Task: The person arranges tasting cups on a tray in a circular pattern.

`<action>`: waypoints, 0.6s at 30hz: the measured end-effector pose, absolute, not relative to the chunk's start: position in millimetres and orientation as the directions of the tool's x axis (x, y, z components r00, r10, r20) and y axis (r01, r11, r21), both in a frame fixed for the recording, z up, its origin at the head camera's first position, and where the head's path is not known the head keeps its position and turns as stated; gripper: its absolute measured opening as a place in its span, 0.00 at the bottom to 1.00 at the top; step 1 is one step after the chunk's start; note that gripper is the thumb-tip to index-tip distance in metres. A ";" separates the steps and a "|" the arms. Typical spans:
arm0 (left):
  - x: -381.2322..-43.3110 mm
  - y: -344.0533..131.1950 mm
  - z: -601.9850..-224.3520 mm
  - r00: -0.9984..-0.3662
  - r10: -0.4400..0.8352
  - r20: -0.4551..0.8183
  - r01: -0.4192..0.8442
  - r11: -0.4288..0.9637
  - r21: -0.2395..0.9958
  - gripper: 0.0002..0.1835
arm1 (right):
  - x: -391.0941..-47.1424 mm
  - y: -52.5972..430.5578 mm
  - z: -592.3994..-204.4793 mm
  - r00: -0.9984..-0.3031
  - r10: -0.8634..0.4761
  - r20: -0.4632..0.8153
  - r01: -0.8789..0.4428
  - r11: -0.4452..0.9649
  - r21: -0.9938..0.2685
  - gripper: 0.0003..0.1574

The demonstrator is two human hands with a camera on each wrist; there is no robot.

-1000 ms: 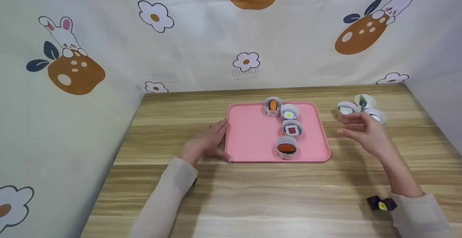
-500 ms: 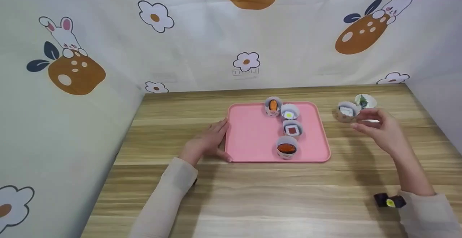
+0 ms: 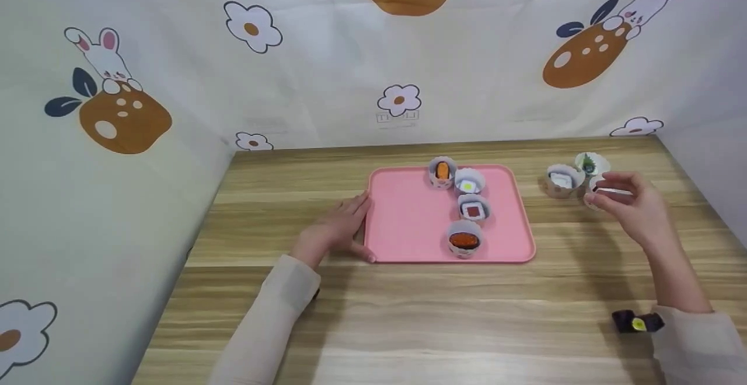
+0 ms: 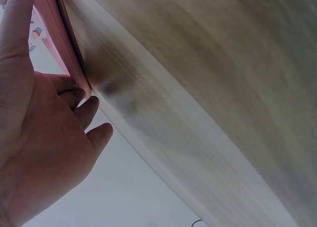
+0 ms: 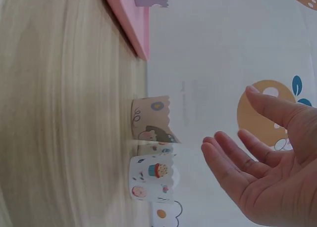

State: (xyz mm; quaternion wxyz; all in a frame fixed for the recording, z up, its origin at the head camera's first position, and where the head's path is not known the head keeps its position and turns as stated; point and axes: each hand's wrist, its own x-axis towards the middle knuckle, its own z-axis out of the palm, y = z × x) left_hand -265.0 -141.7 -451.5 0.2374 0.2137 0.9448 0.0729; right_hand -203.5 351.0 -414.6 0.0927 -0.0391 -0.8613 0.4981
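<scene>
A pink tray (image 3: 408, 221) lies on the table, bearing several paper cupcake cups with sushi-like pieces. My left hand (image 3: 338, 224) rests at the tray's left rim; in the left wrist view its fingers touch the rim (image 4: 59, 34). My right hand (image 3: 639, 210) hovers over a paper cup (image 3: 595, 198) on the right, partly hiding it. The right wrist view shows that hand (image 5: 277, 172) apart from the cups, nothing between thumb and fingers. Beside that cup stand one with a white piece (image 3: 562, 181) and one with a green leaf-like piece (image 3: 589, 164).
On the tray, the cups hold an orange piece (image 3: 442, 171), a white piece with a yellow centre (image 3: 468, 185), a roll with a red centre (image 3: 473, 212) and a red-orange piece (image 3: 464, 240). A patterned cloth (image 3: 327, 81) stands behind the wooden table (image 3: 408, 315).
My right hand has moved rightward from beside the white-piece cup to over the rightmost cup, with slight movement in the last half second. My left hand and the tray stay put.
</scene>
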 end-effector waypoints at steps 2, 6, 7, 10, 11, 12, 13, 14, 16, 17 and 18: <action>-265.2 -142.0 -452.2 -0.796 0.440 -0.416 0.372 0.898 0.237 0.71 | -204.6 353.6 -416.0 -0.974 0.189 0.122 -0.016 0.482 -0.876 0.21; -265.4 -142.1 -452.2 -0.798 0.440 -0.412 0.373 0.897 0.237 0.71 | -208.0 359.5 -419.3 -0.962 0.252 0.109 0.020 0.462 -0.886 0.22; -265.6 -142.2 -452.5 -0.798 0.439 -0.412 0.370 0.898 0.239 0.71 | -209.0 361.2 -420.0 -0.959 0.263 0.105 0.028 0.458 -0.888 0.22; -265.1 -142.1 -451.7 -0.799 0.435 -0.415 0.360 0.899 0.248 0.71 | -212.1 365.4 -421.5 -0.953 0.284 0.107 0.031 0.441 -0.897 0.23; -265.0 -142.2 -451.5 -0.799 0.435 -0.415 0.360 0.899 0.250 0.71 | -213.0 366.7 -421.9 -0.952 0.286 0.109 0.026 0.432 -0.901 0.23; -264.5 -142.3 -451.2 -0.798 0.436 -0.416 0.357 0.898 0.257 0.71 | -213.8 367.9 -422.2 -0.950 0.292 0.112 0.024 0.424 -0.906 0.23; -264.1 -142.5 -450.9 -0.798 0.438 -0.415 0.355 0.897 0.265 0.71 | -214.4 369.3 -422.4 -0.948 0.296 0.113 0.021 0.414 -0.910 0.23; -263.7 -142.6 -450.3 -0.797 0.440 -0.413 0.354 0.895 0.272 0.71 | -215.3 370.7 -422.6 -0.946 0.302 0.114 0.019 0.404 -0.915 0.23; -262.8 -142.7 -449.6 -0.796 0.446 -0.409 0.355 0.892 0.281 0.70 | -217.2 373.7 -423.2 -0.943 0.314 0.111 0.020 0.386 -0.922 0.24; -262.5 -142.7 -449.3 -0.796 0.448 -0.407 0.356 0.890 0.284 0.70 | -218.4 375.3 -423.4 -0.940 0.325 0.103 0.029 0.379 -0.925 0.24; -262.2 -142.8 -448.9 -0.795 0.450 -0.406 0.357 0.889 0.287 0.70 | -219.7 376.7 -423.6 -0.937 0.336 0.096 0.040 0.376 -0.926 0.24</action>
